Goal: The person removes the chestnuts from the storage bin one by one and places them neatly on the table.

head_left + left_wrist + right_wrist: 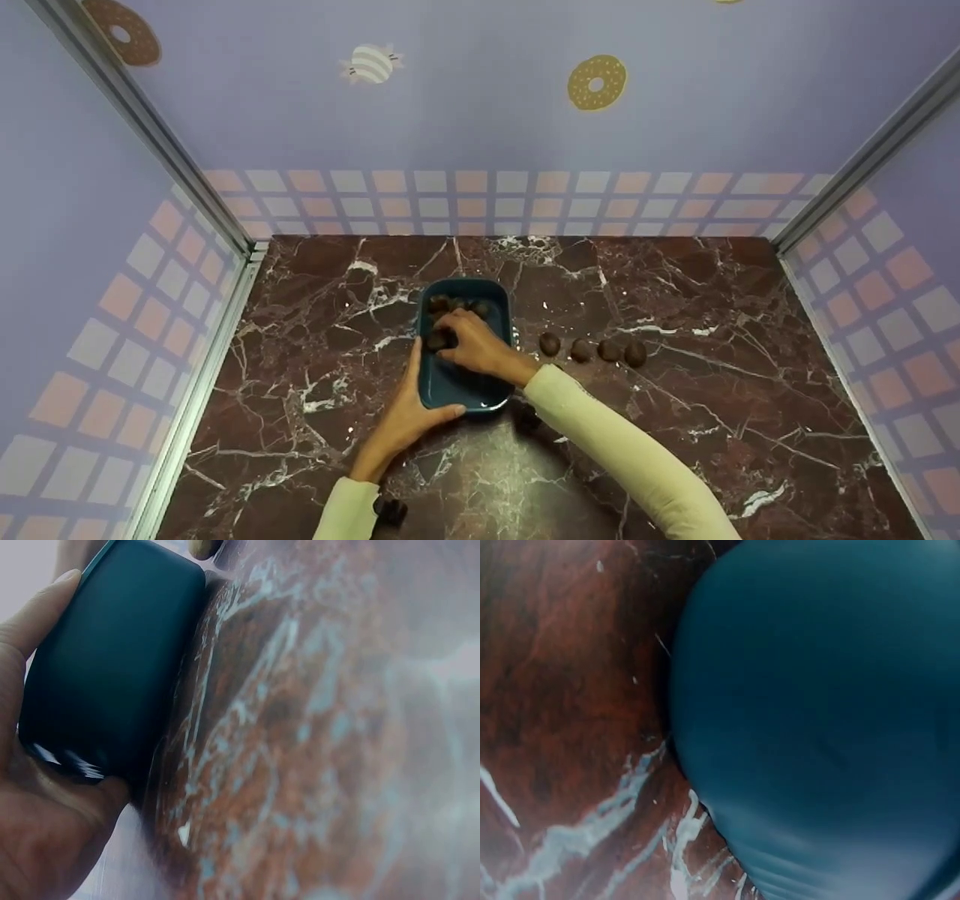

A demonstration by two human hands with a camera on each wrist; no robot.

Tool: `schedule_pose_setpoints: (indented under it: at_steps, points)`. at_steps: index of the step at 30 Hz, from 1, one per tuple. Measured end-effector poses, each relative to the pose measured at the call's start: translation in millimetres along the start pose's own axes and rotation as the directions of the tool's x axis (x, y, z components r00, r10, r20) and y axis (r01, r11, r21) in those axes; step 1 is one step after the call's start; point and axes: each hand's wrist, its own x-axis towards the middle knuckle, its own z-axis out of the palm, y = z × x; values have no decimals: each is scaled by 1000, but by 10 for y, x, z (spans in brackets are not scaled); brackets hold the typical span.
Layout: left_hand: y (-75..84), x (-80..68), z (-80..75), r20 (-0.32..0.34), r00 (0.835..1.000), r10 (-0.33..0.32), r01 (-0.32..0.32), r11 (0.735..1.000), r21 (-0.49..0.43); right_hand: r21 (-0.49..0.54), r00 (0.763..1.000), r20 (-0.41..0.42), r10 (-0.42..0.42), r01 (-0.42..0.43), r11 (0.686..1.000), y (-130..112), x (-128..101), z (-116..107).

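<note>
Both hands work at a dark teal dish (465, 382) standing near the middle of the marbled surface (712, 420). Left hand (409, 416): fingers extended along the dish's left wall, thumb laid across its near rim, so the dish is cradled between thumb and fingers; the left wrist view shows the dish's outer wall (105, 667) seated against the palm (37, 840). Right hand (472, 345): reaching into the dish from the right, fingers curled over a dark round ball (437, 341) at the dish's left side; the grip appears to be a pinch, though the fingertips are partly hidden. Further dark balls (457, 305) lie at the far end of the dish, and a row of four balls (592, 350) lies on the surface just right of the dish. The right wrist view shows only the dish's teal body (825, 720) and the surface beside it.

Risk, as judged from this pose: the held ball may slip or deform if the pinch is uneven, and the dish could skid on the smooth surface should the left hand's bracing loosen. The right sleeve (622, 450) passes near the row and might knock a ball away.
</note>
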Motion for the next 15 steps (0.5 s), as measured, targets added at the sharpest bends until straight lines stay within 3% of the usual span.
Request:
schedule_pose_setpoints:
  at_steps: [9,15]
  points:
    - [-3,2,4,-6,1000,-2,2,1000,10,-29,996,16,-84,85,996,146,-4,123]
    - [-7,-1,0,-7,1000,0,0,1000,17,14,998,33,-60,59,998,88,-36,125]
